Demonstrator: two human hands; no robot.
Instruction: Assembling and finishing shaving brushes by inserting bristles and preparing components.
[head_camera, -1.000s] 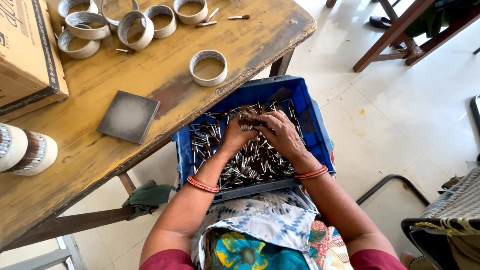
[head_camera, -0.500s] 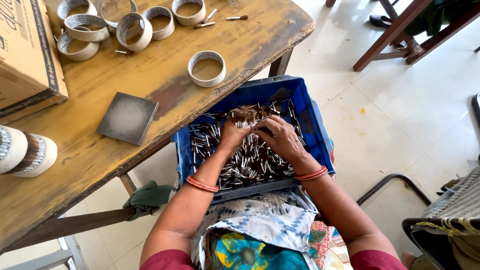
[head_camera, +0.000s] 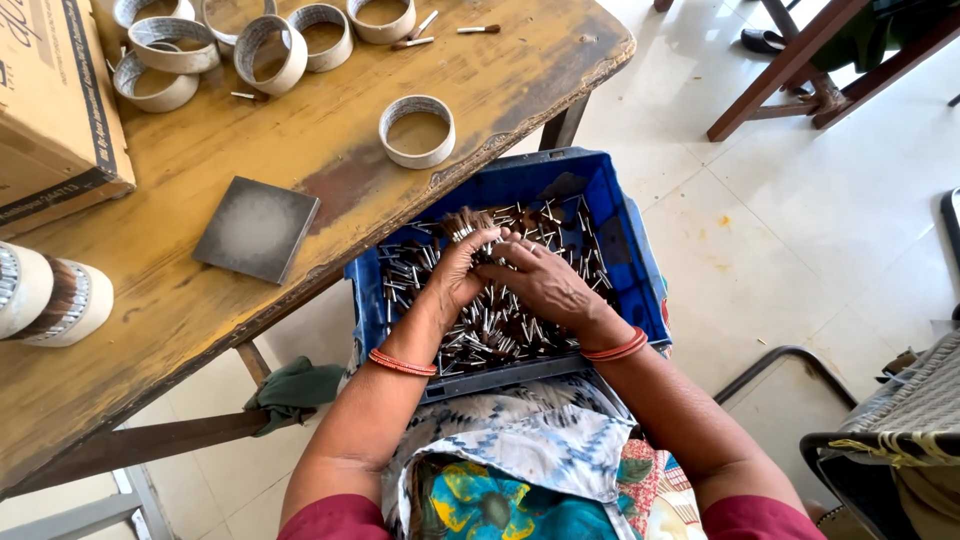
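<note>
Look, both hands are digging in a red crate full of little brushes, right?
Not quite: the crate is blue, not red, as the head view shows. The rest holds: the left hand and the right hand are both in it, among the little brushes.

Worn wooden table (head_camera: 300, 150), tape rings (head_camera: 417, 131), dark square tile (head_camera: 257, 228), cardboard box (head_camera: 50, 110)

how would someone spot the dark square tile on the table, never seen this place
Start at the worn yellow wooden table, along the edge nearest the blue crate. The tile lies flat there, alone. It is the only dark grey flat square; its neighbours are round tape rings.
</note>
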